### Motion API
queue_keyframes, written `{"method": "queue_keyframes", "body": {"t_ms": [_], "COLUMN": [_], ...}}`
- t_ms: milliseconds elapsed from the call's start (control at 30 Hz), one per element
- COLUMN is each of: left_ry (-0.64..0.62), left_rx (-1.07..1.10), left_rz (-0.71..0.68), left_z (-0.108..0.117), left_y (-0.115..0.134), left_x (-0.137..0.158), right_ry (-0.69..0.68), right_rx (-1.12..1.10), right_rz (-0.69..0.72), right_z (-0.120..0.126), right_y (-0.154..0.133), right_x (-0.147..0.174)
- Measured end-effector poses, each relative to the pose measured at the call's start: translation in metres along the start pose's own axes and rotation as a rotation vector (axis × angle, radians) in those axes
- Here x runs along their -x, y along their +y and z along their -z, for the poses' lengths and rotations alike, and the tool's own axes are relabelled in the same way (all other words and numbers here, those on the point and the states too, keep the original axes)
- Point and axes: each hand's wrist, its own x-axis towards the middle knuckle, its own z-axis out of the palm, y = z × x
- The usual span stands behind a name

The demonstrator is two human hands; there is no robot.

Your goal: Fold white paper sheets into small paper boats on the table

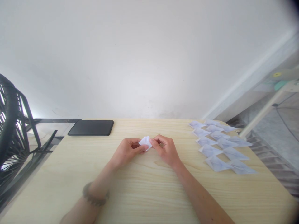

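A small folded piece of white paper (145,141) is held up between both hands over the middle of the table. My left hand (128,151) pinches its left and lower edge, thumb in front and fingers behind. My right hand (164,148) grips the right side of the paper between thumb and forefinger, its other fingers curled. Creases run across the paper's face; the part behind the fingertips is hidden. A dark beaded bracelet (94,196) circles my left wrist.
Several folded white paper pieces (216,165) lie in overlapping rows on the right of the wooden table (144,193). A black phone (91,128) lies flat at the back left. Beyond the left edge stands a dark woven chair (10,115). A white wall (149,62) rises behind the table.
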Motion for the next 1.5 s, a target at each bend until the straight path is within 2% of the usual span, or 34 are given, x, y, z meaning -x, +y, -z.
{"method": "queue_keyframes", "body": {"t_ms": [267,567,767,867,1033,1200,1400,1500], "left_ry": [-0.107,-0.107,-0.129,-0.083,0.074,0.173,0.112,0.059], "left_rx": [0.033,0.106,0.148,0.16,0.104,0.007,-0.017,-0.027], "left_rz": [-0.103,-0.059,-0.043,-0.064,-0.189,-0.173,-0.104,-0.067], "left_z": [0.001,-0.001,0.0,0.0,-0.004,-0.01,-0.008,-0.005], "left_y": [0.005,0.0,-0.004,-0.001,0.005,0.005,0.004,0.002], "left_x": [-0.001,0.0,0.0,-0.001,-0.002,0.0,0.001,0.001], "right_ry": [-0.112,-0.049,-0.129,-0.088,-0.032,0.001,0.091,0.075], "right_rx": [-0.108,-0.048,-0.016,0.003,0.053,0.084,0.065,0.007], "right_rz": [-0.057,-0.039,-0.029,-0.013,0.122,0.194,0.129,0.076], "right_z": [0.0,0.0,0.003,0.002,-0.002,-0.004,-0.003,-0.002], "right_y": [0.003,0.002,0.0,0.001,0.001,0.0,0.0,0.0], "right_x": [-0.001,0.0,-0.002,-0.002,0.0,0.002,0.002,0.002]}}
